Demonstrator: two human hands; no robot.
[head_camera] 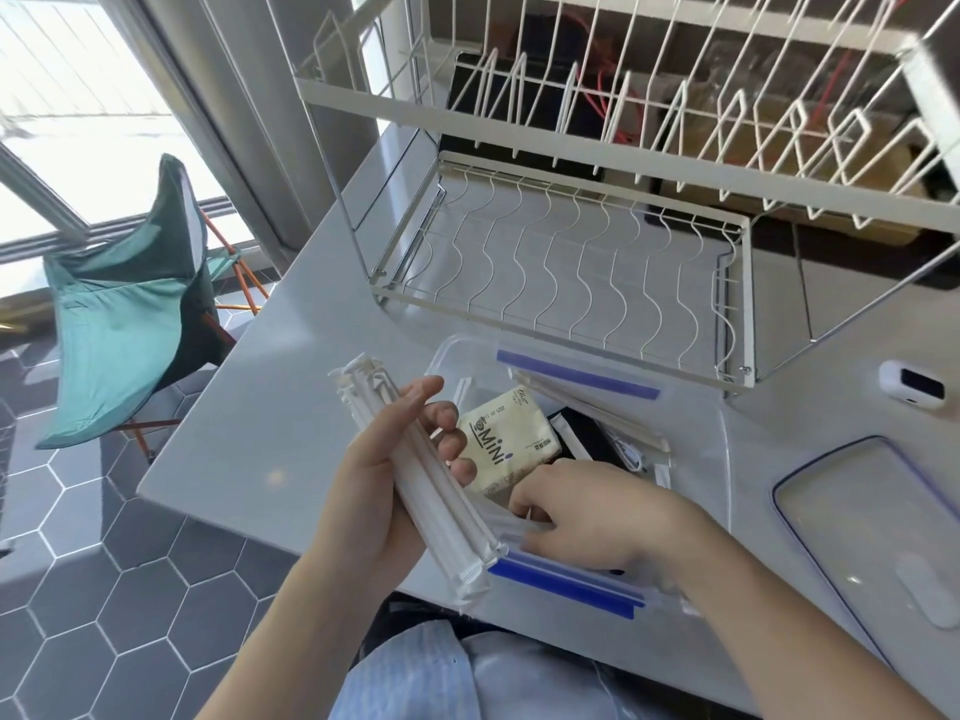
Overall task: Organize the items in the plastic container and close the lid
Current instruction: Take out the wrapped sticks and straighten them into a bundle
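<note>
A clear plastic container [457,356] with blue latches stands open on the grey table. Inside it lie a cream tissue pack [509,444] marked "Mini", more wrapped straws [587,413] along the far side and something black. My left hand [379,485] grips a bundle of paper-wrapped straws [415,475] above the container's left edge. My right hand [582,517] reaches into the near side of the container, its curled fingers on a clear wrapped item [511,530]; whether they pinch it is hidden. The clear lid [862,517] lies flat on the table to the right.
A white wire dish rack [561,252] stands just behind the container, its upper tier overhanging. A small white device [911,392] sits at the right. The table's left edge [208,407] drops to a tiled floor with a green folding chair [130,314].
</note>
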